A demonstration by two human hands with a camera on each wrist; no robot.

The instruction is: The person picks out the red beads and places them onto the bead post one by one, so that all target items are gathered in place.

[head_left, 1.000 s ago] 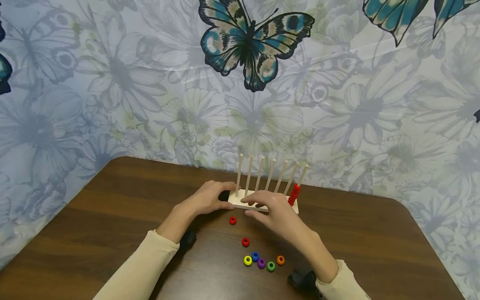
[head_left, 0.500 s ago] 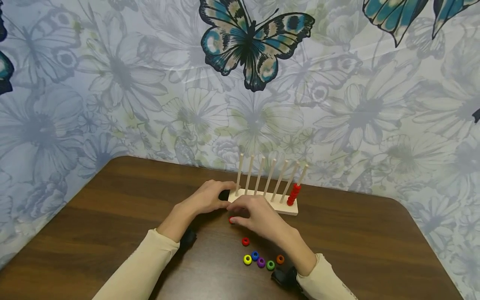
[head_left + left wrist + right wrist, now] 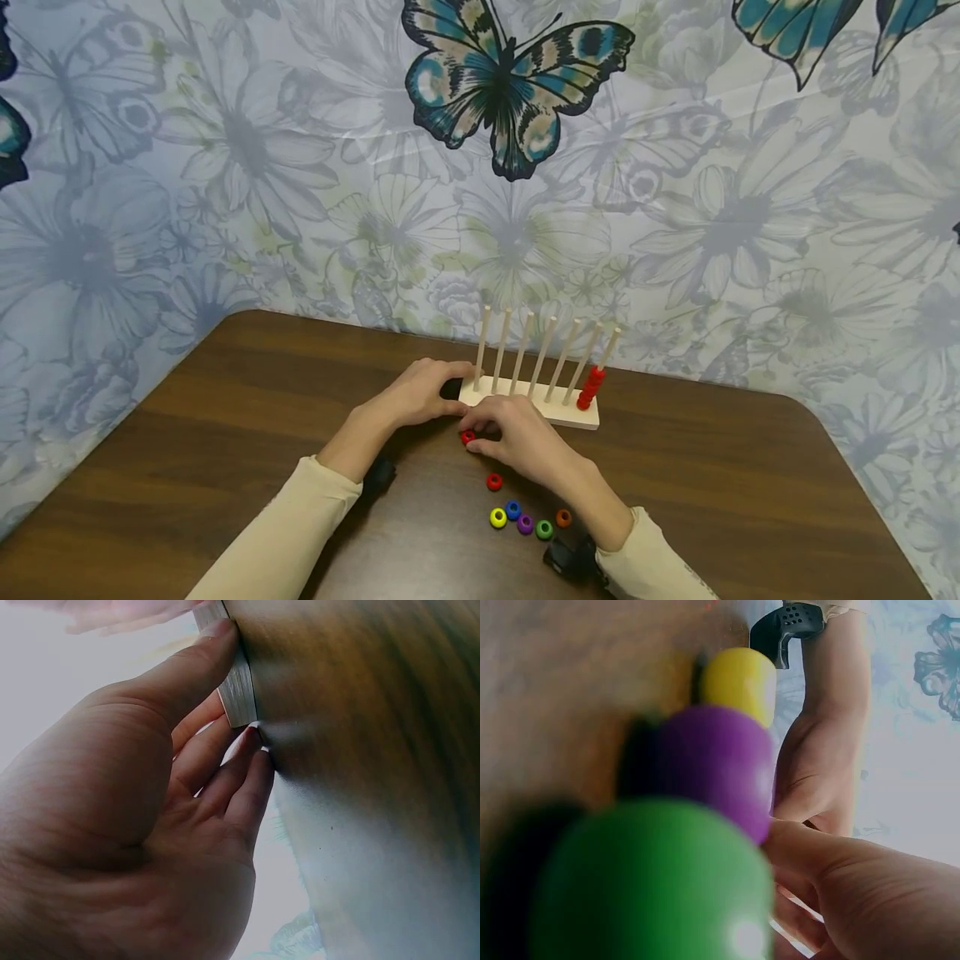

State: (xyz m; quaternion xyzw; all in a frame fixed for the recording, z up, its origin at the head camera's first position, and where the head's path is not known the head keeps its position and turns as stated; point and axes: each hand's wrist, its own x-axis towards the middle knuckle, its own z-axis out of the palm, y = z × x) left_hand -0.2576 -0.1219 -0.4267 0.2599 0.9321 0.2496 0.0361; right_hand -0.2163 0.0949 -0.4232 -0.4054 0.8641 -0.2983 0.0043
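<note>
My left hand (image 3: 416, 395) holds the left end of a pale wooden peg stand (image 3: 558, 410), thumb on the front edge and fingers behind. Close up in the left wrist view, the left hand (image 3: 172, 787) has its thumb against the end of the wooden base (image 3: 240, 694). Several upright pegs rise from the stand; the rightmost carries a stack of red beads (image 3: 592, 387). In front of the stand's left end, my right hand (image 3: 521, 435) pinches a red bead (image 3: 468, 437) at the tabletop between thumb and fingertips. The right wrist view hides that pinch.
On the brown table (image 3: 225, 433) nearer me lie loose beads: red (image 3: 494, 482), yellow (image 3: 498, 518), blue (image 3: 513, 510), purple (image 3: 525, 524), green (image 3: 544, 529) and orange (image 3: 564, 518). A butterfly-patterned wall (image 3: 337, 208) stands behind the table.
From over the stand, my right hand has come left and down to the nearer red bead, and its thumb and fingers have closed around it. The left hand stays put.
</note>
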